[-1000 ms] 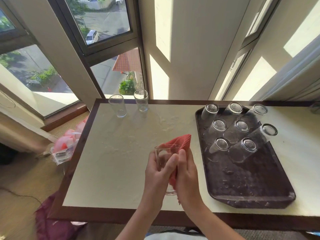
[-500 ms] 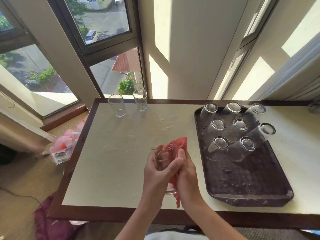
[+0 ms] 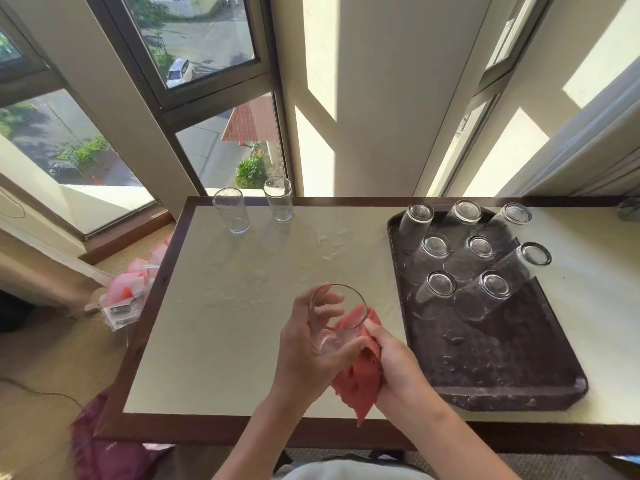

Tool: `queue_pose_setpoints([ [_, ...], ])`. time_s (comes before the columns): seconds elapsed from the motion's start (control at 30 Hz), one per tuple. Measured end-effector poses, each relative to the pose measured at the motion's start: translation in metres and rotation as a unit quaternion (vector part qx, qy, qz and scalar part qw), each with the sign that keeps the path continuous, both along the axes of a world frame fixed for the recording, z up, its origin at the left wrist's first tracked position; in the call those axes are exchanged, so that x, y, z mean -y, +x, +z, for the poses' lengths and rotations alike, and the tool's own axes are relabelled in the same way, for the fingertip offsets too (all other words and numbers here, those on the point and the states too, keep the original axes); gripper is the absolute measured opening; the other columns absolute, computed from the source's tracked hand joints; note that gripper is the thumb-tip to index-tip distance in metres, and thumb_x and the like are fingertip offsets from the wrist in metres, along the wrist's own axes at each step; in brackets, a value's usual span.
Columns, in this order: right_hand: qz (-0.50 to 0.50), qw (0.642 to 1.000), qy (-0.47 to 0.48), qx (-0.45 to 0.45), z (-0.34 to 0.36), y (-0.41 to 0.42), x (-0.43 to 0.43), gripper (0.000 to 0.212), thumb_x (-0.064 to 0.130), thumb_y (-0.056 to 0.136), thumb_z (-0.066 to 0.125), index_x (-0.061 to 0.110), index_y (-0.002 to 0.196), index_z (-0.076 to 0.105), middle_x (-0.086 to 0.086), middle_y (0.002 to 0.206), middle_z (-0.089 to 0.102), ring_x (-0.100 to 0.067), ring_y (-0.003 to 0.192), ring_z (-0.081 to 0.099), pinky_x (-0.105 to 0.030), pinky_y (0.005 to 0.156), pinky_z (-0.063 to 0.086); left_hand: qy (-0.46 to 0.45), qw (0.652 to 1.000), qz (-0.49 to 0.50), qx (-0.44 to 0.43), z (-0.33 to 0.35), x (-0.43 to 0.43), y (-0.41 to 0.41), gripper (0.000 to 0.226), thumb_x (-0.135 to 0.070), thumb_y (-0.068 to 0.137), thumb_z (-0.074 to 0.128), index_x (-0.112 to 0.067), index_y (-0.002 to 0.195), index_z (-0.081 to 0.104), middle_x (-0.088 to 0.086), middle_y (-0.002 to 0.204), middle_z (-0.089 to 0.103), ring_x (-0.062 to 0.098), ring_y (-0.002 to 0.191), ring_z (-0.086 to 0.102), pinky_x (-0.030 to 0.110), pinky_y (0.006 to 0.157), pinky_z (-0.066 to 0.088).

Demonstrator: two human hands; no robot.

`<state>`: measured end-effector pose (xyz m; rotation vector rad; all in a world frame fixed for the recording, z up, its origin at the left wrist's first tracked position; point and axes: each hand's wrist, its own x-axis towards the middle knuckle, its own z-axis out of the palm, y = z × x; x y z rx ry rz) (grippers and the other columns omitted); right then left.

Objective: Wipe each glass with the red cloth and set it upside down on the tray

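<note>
My left hand point(image 3: 304, 348) has its fingers point(image 3: 323, 300) curled round a glass point(image 3: 346, 327), mouth up, over the near part of the bench point(image 3: 225, 323). My right hand point(image 3: 394, 362) clamps the red cloth point(image 3: 356, 379) against the glass's right side. Just right lies the dark tray point(image 3: 502, 400), eight glasses point(image 3: 437, 286) upside down at its far end. Two more glasses point(image 3: 231, 214) stand upright at the bench's far left.

Left of the tray point(image 3: 491, 386), the left hand point(image 3: 304, 348) grips a glass point(image 3: 337, 318) above the counter point(image 3: 221, 306); the right hand point(image 3: 398, 365) presses the red cloth point(image 3: 358, 379) against it. Eight glasses stand inverted on the tray.
</note>
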<state>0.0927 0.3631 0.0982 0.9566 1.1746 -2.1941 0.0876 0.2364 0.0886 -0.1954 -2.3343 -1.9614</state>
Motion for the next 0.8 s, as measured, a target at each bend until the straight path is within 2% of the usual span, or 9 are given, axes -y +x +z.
queue_pose_setpoints([
  [0.03, -0.024, 1.0, 0.002, 0.002, -0.002, 0.0, -0.003, 0.036, 0.037, 0.096, 0.055, 0.004, 0.106, 0.067, -0.023, 0.087, 0.074, -0.04, 0.075, 0.068, -0.063, 0.075, 0.056, -0.044, 0.999, 0.004, -0.013, 0.0, 0.006, -0.003, 0.076, -0.041, 0.061, 0.087, -0.026, 0.126, 0.05, -0.008, 0.109, 0.068, 0.012, 0.097, 0.07, 0.016, 0.084, 0.053],
  [0.13, -0.051, 0.998, -0.009, -0.047, 0.003, 0.003, -0.015, 0.036, 0.036, 0.097, 0.051, 0.003, 0.105, 0.063, -0.018, 0.07, 0.07, -0.03, 0.051, 0.061, -0.036, 0.054, 0.051, -0.199, 0.979, -0.027, -0.022, 0.001, 0.026, -0.009, 0.075, -0.053, 0.054, 0.083, -0.033, 0.122, 0.058, -0.017, 0.104, 0.066, 0.003, 0.086, 0.066, 0.019, 0.075, 0.057],
  [0.23, 0.028, 0.986, 0.063, -0.154, 0.013, 0.012, -0.015, 0.036, 0.038, 0.095, 0.049, 0.011, 0.112, 0.066, -0.014, 0.086, 0.074, -0.028, 0.07, 0.066, -0.04, 0.066, 0.051, -0.324, 0.944, -0.056, -0.015, 0.003, 0.035, -0.009, 0.079, -0.064, 0.052, 0.073, -0.03, 0.122, 0.062, -0.02, 0.102, 0.063, -0.003, 0.08, 0.062, 0.021, 0.067, 0.054],
  [0.33, 0.15, 0.946, 0.164, -0.238, 0.012, 0.018, 0.001, 0.042, 0.054, 0.091, 0.053, 0.04, 0.131, 0.053, 0.001, 0.12, 0.065, -0.015, 0.108, 0.062, -0.037, 0.093, 0.051, -0.403, 0.909, -0.079, -0.064, 0.006, 0.025, -0.008, 0.08, -0.055, 0.048, 0.082, -0.027, 0.12, 0.063, -0.013, 0.096, 0.066, 0.006, 0.078, 0.067, 0.023, 0.062, 0.055],
  [0.4, 0.147, 0.938, 0.189, -0.251, 0.008, 0.011, 0.005, 0.038, 0.051, 0.095, 0.048, 0.049, 0.133, 0.044, 0.003, 0.119, 0.061, -0.014, 0.114, 0.06, -0.033, 0.103, 0.046, -0.446, 0.884, -0.101, -0.094, 0.007, 0.016, -0.007, 0.082, -0.051, 0.043, 0.085, -0.028, 0.119, 0.062, -0.012, 0.09, 0.065, 0.009, 0.073, 0.067, 0.022, 0.059, 0.054],
  [0.5, 0.137, 0.946, 0.169, -0.241, -0.002, -0.001, 0.002, 0.034, 0.045, 0.1, 0.043, 0.049, 0.133, 0.05, 0.003, 0.105, 0.068, -0.015, 0.095, 0.065, -0.03, 0.092, 0.049, -0.43, 0.89, -0.124, -0.085, 0.006, 0.015, -0.006, 0.082, -0.054, 0.046, 0.082, -0.029, 0.12, 0.06, -0.013, 0.089, 0.064, 0.009, 0.074, 0.065, 0.024, 0.06, 0.056],
  [0.67, 0.194, 0.87, 0.312, -0.328, -0.006, 0.018, 0.017, 0.035, 0.051, 0.097, 0.038, 0.061, 0.131, 0.035, 0.02, 0.133, 0.048, 0.011, 0.12, 0.048, -0.008, 0.101, 0.034, -0.377, 0.92, -0.091, -0.055, 0.003, 0.025, -0.007, 0.057, -0.05, 0.057, 0.06, -0.022, 0.106, 0.068, -0.011, 0.089, 0.065, 0.013, 0.077, 0.07, 0.03, 0.059, 0.058],
  [0.73, 0.169, 0.878, 0.305, -0.329, -0.011, 0.02, 0.019, 0.042, 0.06, 0.092, 0.039, 0.056, 0.133, 0.043, 0.011, 0.125, 0.057, -0.001, 0.111, 0.058, -0.023, 0.101, 0.044, -0.385, 0.916, -0.092, -0.067, 0.002, 0.024, -0.003, 0.059, -0.05, 0.058, 0.063, -0.022, 0.109, 0.069, -0.01, 0.087, 0.065, 0.013, 0.072, 0.069, 0.03, 0.055, 0.056],
  [0.8, 0.142, 0.916, 0.228, -0.297, -0.012, 0.009, 0.015, 0.034, 0.052, 0.097, 0.042, 0.042, 0.126, 0.056, -0.003, 0.105, 0.067, -0.015, 0.09, 0.066, -0.038, 0.087, 0.055, -0.379, 0.918, -0.092, -0.076, 0.0, 0.023, 0.0, 0.066, -0.056, 0.056, 0.072, -0.023, 0.113, 0.067, -0.01, 0.084, 0.065, 0.011, 0.067, 0.067, 0.027, 0.054, 0.055],
])
